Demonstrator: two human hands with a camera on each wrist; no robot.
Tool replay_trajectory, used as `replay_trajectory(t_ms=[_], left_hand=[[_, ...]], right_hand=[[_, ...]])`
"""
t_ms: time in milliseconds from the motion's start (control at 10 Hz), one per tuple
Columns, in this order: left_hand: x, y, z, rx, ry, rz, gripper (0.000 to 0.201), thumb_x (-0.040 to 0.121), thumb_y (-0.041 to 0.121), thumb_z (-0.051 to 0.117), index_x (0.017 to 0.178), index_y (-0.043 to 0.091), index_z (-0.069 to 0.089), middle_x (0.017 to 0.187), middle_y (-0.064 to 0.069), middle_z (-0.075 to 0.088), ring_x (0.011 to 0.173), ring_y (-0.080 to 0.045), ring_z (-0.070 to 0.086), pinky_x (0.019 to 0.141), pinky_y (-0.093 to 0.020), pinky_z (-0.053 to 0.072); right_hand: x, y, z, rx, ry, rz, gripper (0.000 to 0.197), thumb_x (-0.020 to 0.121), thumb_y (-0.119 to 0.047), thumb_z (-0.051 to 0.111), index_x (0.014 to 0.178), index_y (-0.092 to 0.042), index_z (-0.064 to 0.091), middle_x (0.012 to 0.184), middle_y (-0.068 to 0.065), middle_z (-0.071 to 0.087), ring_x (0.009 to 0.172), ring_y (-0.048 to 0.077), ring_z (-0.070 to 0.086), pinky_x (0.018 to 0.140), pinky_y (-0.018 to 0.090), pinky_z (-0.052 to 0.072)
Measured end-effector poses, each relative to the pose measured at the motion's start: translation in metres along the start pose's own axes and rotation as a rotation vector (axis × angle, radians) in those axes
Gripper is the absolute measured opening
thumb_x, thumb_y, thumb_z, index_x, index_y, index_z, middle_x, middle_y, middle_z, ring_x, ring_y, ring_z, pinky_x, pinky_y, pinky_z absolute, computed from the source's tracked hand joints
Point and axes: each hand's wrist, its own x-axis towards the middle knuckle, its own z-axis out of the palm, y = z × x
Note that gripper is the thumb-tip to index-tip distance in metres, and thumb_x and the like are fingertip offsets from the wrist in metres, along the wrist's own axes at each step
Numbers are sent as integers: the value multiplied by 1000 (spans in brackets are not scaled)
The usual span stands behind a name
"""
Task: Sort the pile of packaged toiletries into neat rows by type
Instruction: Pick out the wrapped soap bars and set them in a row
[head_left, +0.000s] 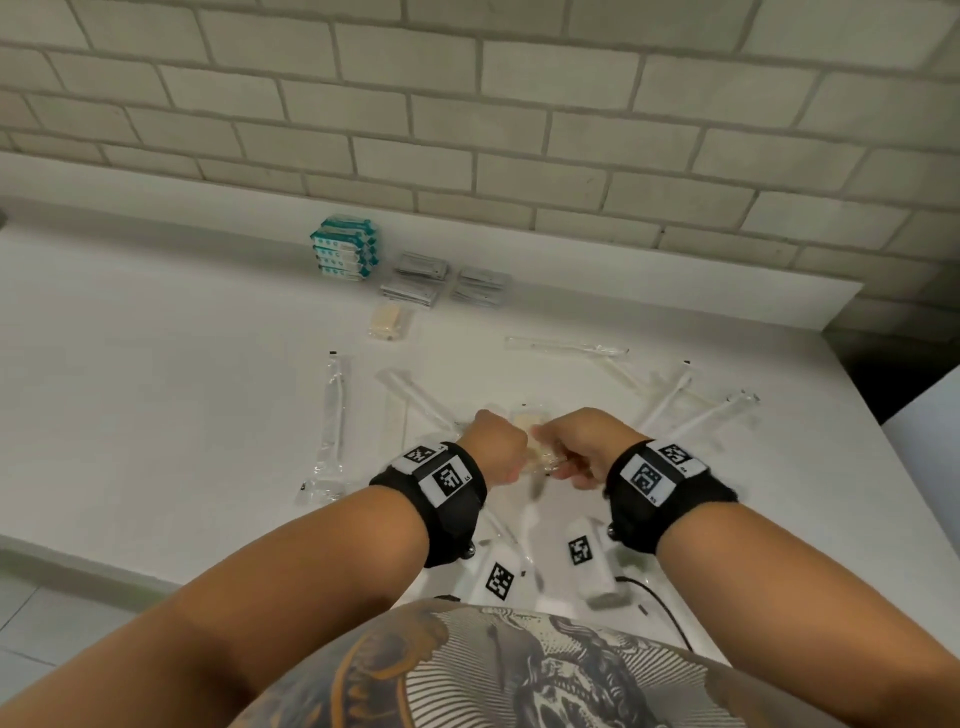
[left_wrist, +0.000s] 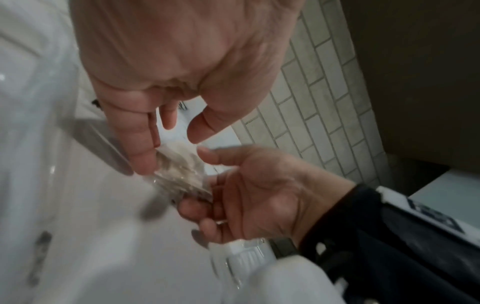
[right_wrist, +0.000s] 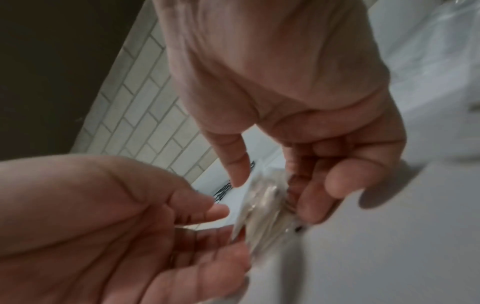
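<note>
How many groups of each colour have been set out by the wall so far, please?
Teal packet stack: 1
Grey sachet piles: 3, though the blurred right-hand one may be two
Beige packet: 1
Total: 5

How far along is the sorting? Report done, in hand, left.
Done: teal-and-white packets stacked and grey sachets grouped by the wall. In hand: a clear-wrapped beige packet, pinched by the right hand, left hand touching it. Left: long clear-wrapped sticks scattered on the white counter.
</note>
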Motion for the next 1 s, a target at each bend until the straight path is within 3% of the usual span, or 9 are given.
replay_trajectory(t_ms=[100,200,400,500,600,700,800,900,1000], left_hand=[[-1,-4,6,-97,12,0,45,91,-2,49,135,-3,40,80,-5,54,72,-20,58,83,-37,54],[0,-11,6,-232,-10,-50,57,92,-6,44,144,9,27,101,-16,59,74,-19,59,75,-31,54],[2,-13,-1,-252,103,90,74,89,-8,48,149,21,15,135,-14,44,104,-21,53,78,-25,44],[-1,-10,4,-149,89,166,84,86,-13,48,151,24,9,144,-10,37,106,-17,50,71,-16,43],[3,-11,11,-48,66,218,86,85,-14,48,152,23,8,135,-8,46,92,-13,52,65,-14,43],[6,-17,12,-14,109,229,82,84,-13,45,150,24,15,111,-1,52,90,-12,52,83,-22,45],[6,-23,16,16,77,247,78,83,-15,43,148,25,23,108,0,48,89,-10,50,85,-20,45],[5,-23,22,-19,53,299,78,79,-18,43,144,23,30,116,-5,44,91,-12,51,71,-12,43],[5,-22,21,-81,80,344,80,75,-23,41,142,21,33,126,-5,41,108,-13,46,73,-10,43]], right_hand=[[2,-6,7,-141,70,-11,19,83,-23,67,74,-10,57,64,5,52,51,17,43,48,23,35],[2,-5,7,-229,104,-123,16,80,-20,65,75,-7,57,66,7,55,46,18,44,43,20,32],[-11,-1,-11,-536,275,-570,23,82,-20,63,100,-20,48,91,-1,56,82,21,54,62,28,39],[-7,4,-8,-789,251,-580,54,81,-18,57,132,-28,41,118,5,58,105,27,55,85,36,46],[-6,10,-6,-914,267,-565,54,83,-28,61,134,-22,43,126,4,52,114,27,47,92,39,43],[-9,20,-11,-889,216,-480,45,80,-27,63,120,-21,44,113,3,45,99,24,50,80,36,47],[-13,29,-7,-886,133,-459,31,84,-26,59,107,-19,39,101,3,42,81,20,53,66,31,45],[-10,27,-5,-858,165,-568,22,91,-24,51,110,-15,44,103,6,49,80,23,55,66,32,45],[-8,28,-9,-814,198,-564,26,88,-15,52,112,-19,43,106,6,49,78,24,57,69,36,50]])
